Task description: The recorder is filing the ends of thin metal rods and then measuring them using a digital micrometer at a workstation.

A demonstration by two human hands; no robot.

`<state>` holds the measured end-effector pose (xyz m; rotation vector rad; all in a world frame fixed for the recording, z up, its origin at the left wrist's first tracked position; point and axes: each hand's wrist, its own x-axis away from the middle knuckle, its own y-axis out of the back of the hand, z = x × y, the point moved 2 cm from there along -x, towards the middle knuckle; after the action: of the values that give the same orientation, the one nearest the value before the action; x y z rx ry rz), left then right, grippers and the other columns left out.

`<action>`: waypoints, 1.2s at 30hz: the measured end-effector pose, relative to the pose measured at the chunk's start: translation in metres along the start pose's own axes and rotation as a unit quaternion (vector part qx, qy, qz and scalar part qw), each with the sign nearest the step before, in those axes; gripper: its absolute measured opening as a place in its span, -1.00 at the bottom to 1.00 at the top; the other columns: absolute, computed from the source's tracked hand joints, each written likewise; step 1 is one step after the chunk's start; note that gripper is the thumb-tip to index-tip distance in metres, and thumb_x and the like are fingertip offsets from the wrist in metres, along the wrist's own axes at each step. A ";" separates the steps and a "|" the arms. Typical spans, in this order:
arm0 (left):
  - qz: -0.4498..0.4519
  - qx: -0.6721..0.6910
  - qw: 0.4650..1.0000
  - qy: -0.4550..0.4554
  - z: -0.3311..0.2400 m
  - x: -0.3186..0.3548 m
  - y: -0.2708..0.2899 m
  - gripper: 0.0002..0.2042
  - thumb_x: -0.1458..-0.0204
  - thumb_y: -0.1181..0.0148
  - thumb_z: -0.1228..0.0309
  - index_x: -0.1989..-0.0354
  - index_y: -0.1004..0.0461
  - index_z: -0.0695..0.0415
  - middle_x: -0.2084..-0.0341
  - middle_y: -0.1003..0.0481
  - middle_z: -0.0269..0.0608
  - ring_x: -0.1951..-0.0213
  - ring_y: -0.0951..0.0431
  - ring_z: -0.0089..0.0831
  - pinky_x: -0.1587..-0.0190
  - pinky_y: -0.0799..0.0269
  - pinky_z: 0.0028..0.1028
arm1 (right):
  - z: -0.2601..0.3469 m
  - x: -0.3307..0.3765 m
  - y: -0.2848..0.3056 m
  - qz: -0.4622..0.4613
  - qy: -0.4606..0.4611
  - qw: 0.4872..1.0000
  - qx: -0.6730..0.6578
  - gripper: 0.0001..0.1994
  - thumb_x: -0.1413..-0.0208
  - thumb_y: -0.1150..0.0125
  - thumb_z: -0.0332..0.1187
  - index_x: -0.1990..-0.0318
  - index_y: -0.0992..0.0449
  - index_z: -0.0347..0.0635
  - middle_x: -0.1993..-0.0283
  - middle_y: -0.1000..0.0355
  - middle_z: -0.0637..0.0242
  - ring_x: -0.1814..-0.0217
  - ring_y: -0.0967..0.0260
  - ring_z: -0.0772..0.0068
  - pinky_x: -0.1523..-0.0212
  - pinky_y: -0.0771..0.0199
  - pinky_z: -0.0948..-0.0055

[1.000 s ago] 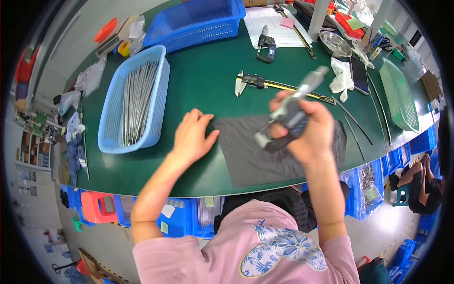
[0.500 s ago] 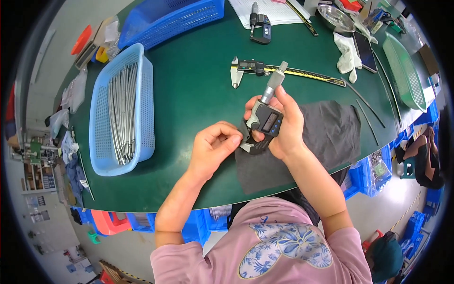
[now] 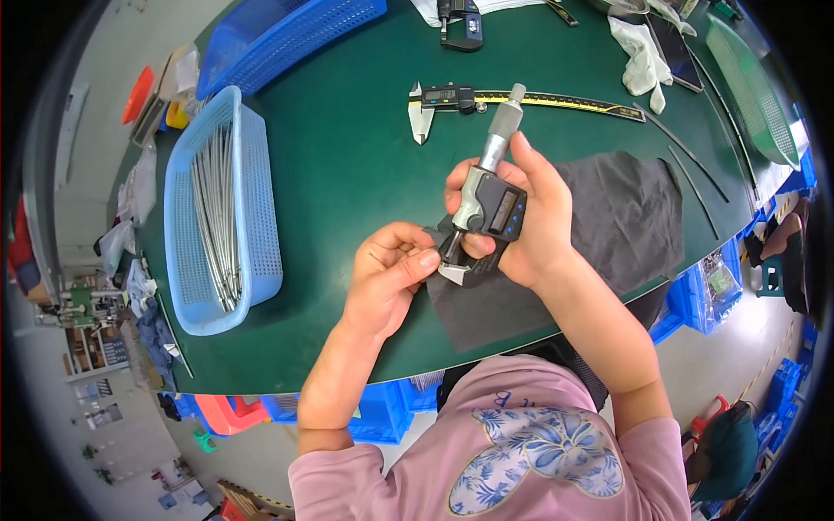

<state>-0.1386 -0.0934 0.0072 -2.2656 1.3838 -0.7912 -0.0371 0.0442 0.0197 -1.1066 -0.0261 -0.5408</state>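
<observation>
A digital micrometer (image 3: 497,204) with a small display and a silver barrel is tilted upward in my right hand (image 3: 543,213), whose fingers wrap round its frame. My left hand (image 3: 387,269) is closed in a pinch at the micrometer's jaws. Between its fingertips is a thin dark grey piece (image 3: 434,235), like a scrap of cloth, mostly hidden by the fingers and reaching to the measuring gap. Beneath the hands a dark grey cloth (image 3: 621,208) lies on the green table (image 3: 339,165). Just beyond the micrometer rests a digital caliper (image 3: 447,97).
A light blue basket (image 3: 265,208) of thin metal rods (image 3: 219,217) stands left, with a darker blue basket (image 3: 304,43) behind. Another micrometer (image 3: 462,26) lies at the back. To the right are a white glove (image 3: 638,56), a phone (image 3: 676,56), loose thin rods (image 3: 686,156) and a green basket (image 3: 760,95).
The whole view has shifted slightly, so the table things sit higher. The micrometer has turned a little in my right hand, and my left fingers remain pinched at its jaws.
</observation>
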 end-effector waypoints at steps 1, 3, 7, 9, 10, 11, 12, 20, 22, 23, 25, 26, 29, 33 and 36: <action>-0.001 -0.002 1.000 0.003 -0.001 0.002 -0.003 -0.85 0.05 -0.22 0.63 0.30 -0.45 0.21 0.42 -0.48 -0.31 0.38 -0.45 -0.62 0.28 -0.40 -0.60 | 0.000 0.001 0.000 -0.005 -0.004 1.000 -0.004 -0.38 -0.15 0.23 0.20 0.25 -0.42 -0.29 0.40 -0.40 0.14 0.76 -0.16 0.46 0.71 -0.20 0.54; -0.062 -0.076 0.992 -0.073 -0.006 0.005 -0.009 -0.87 0.06 -0.21 0.66 0.32 -0.46 0.24 0.43 -0.47 -0.29 0.38 -0.46 -0.59 0.27 -0.40 -0.61 | 0.002 0.001 0.002 -0.004 -0.003 1.000 -0.012 -0.38 -0.15 0.24 0.20 0.26 -0.42 -0.29 0.41 -0.40 0.14 0.76 -0.15 0.46 0.72 -0.18 0.54; -0.023 -0.458 0.845 -0.274 -0.014 0.005 -0.015 -0.89 0.17 -0.17 0.72 0.43 -0.49 0.31 0.40 -0.47 -0.16 0.35 -0.49 -0.46 0.28 -0.37 -0.55 | 0.004 0.001 0.005 0.043 -0.034 0.996 -0.067 -0.33 -0.11 0.18 0.24 0.27 -0.45 -0.35 0.44 -0.42 0.14 0.71 -0.25 0.45 0.69 -0.25 0.53; 0.002 -0.454 0.848 -0.275 -0.012 0.008 -0.018 -0.87 0.20 -0.16 0.73 0.43 -0.49 0.30 0.40 -0.46 -0.15 0.35 -0.48 -0.45 0.28 -0.37 -0.54 | 0.003 0.001 0.007 0.035 -0.042 0.997 -0.063 -0.33 -0.10 0.19 0.24 0.27 -0.45 -0.35 0.44 -0.42 0.15 0.72 -0.24 0.44 0.69 -0.24 0.53; 0.025 -0.449 0.849 -0.279 -0.011 0.009 -0.020 -0.86 0.22 -0.16 0.74 0.44 -0.50 0.28 0.39 -0.46 -0.14 0.35 -0.48 -0.43 0.29 -0.36 -0.53 | 0.002 0.000 0.007 0.029 -0.050 0.997 -0.057 -0.33 -0.10 0.19 0.24 0.27 -0.45 -0.35 0.44 -0.42 0.15 0.73 -0.23 0.44 0.69 -0.24 0.52; 0.050 -0.415 0.865 -0.277 -0.010 0.009 -0.015 -0.87 0.15 -0.16 0.72 0.40 -0.49 0.30 0.35 -0.45 -0.13 0.35 -0.46 -0.48 0.30 -0.36 -0.56 | 0.001 0.000 0.005 0.016 -0.057 0.997 -0.056 -0.32 -0.09 0.19 0.25 0.28 -0.45 -0.35 0.44 -0.42 0.15 0.75 -0.21 0.44 0.69 -0.23 0.51; 0.050 -0.416 0.865 -0.275 -0.010 0.010 -0.015 -0.87 0.15 -0.16 0.72 0.40 -0.49 0.30 0.35 -0.45 -0.13 0.35 -0.46 -0.48 0.30 -0.36 -0.56 | 0.001 0.000 0.004 0.015 -0.058 0.997 -0.058 -0.32 -0.09 0.19 0.25 0.28 -0.45 -0.35 0.44 -0.42 0.15 0.75 -0.21 0.44 0.69 -0.23 0.51; 0.047 -0.183 0.964 -0.187 -0.005 0.012 -0.011 -0.87 0.04 -0.16 0.68 0.29 -0.44 0.33 0.28 -0.43 -0.11 0.31 -0.43 -0.56 0.27 -0.37 -0.59 | -0.004 0.001 0.005 0.019 -0.031 0.999 -0.007 -0.38 -0.16 0.25 0.19 0.27 -0.43 -0.30 0.43 -0.41 0.15 0.71 -0.22 0.46 0.74 -0.20 0.57; 0.026 -0.161 0.971 -0.175 -0.003 0.011 -0.012 -0.87 0.03 -0.17 0.68 0.28 -0.44 0.32 0.28 -0.42 -0.13 0.31 -0.43 -0.55 0.26 -0.37 -0.59 | -0.002 0.001 0.006 0.020 -0.028 0.999 0.005 -0.38 -0.16 0.25 0.20 0.27 -0.43 -0.30 0.43 -0.42 0.15 0.69 -0.24 0.47 0.75 -0.20 0.58; 0.027 -0.205 0.957 -0.205 -0.004 0.011 -0.014 -0.86 0.07 -0.18 0.69 0.31 -0.46 0.29 0.32 -0.45 -0.13 0.33 -0.46 -0.51 0.28 -0.38 -0.57 | -0.001 0.001 0.007 0.022 -0.025 0.999 0.017 -0.38 -0.16 0.24 0.20 0.28 -0.43 -0.30 0.43 -0.42 0.15 0.68 -0.25 0.48 0.75 -0.20 0.58; 0.028 -0.250 0.939 -0.233 -0.007 0.008 -0.018 -0.85 0.10 -0.19 0.71 0.34 -0.47 0.26 0.36 -0.47 -0.14 0.35 -0.49 -0.47 0.30 -0.40 -0.56 | 0.000 0.001 0.008 0.014 -0.017 0.999 0.035 -0.38 -0.16 0.23 0.20 0.27 -0.43 -0.30 0.43 -0.43 0.15 0.67 -0.27 0.48 0.75 -0.19 0.59; 0.053 -0.393 0.857 -0.328 -0.012 0.008 -0.025 -0.85 0.15 -0.20 0.72 0.39 -0.49 0.24 0.42 -0.48 -0.15 0.38 -0.51 -0.41 0.33 -0.41 -0.53 | 0.001 0.001 0.010 0.003 -0.009 0.998 0.055 -0.38 -0.16 0.22 0.20 0.27 -0.43 -0.30 0.43 -0.44 0.14 0.66 -0.28 0.49 0.76 -0.19 0.59; 0.056 -0.520 0.752 -0.401 -0.013 0.008 -0.033 -0.84 0.24 -0.21 0.73 0.46 -0.51 0.20 0.53 -0.50 -0.16 0.43 -0.53 -0.33 0.37 -0.43 -0.48 | 0.001 0.000 0.009 -0.023 0.011 0.995 0.099 -0.38 -0.16 0.22 0.20 0.28 -0.43 -0.30 0.42 -0.44 0.13 0.65 -0.30 0.48 0.76 -0.21 0.59; -0.001 -0.481 0.809 -0.337 -0.013 0.009 -0.023 -0.85 0.23 -0.21 0.72 0.47 -0.50 0.21 0.51 -0.50 -0.16 0.44 -0.53 -0.32 0.39 -0.44 -0.45 | -0.002 -0.003 -0.001 -0.020 0.003 0.999 0.044 -0.39 -0.16 0.18 0.17 0.28 -0.45 -0.34 0.45 -0.44 0.15 0.66 -0.28 0.51 0.74 -0.18 0.56; -0.060 -0.468 0.844 -0.255 -0.005 0.001 -0.018 -0.87 0.19 -0.18 0.69 0.45 -0.49 0.22 0.51 -0.47 -0.14 0.45 -0.52 -0.27 0.39 -0.43 -0.45 | 0.000 -0.002 0.010 0.118 -0.078 0.983 -0.116 -0.40 -0.16 0.21 0.17 0.25 -0.41 -0.31 0.41 -0.40 0.12 0.70 -0.20 0.43 0.77 -0.20 0.56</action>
<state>-0.1292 -0.0863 0.0212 -2.9324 1.5259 0.6347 -0.0347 0.0480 0.0110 -1.3572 0.0330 -0.2477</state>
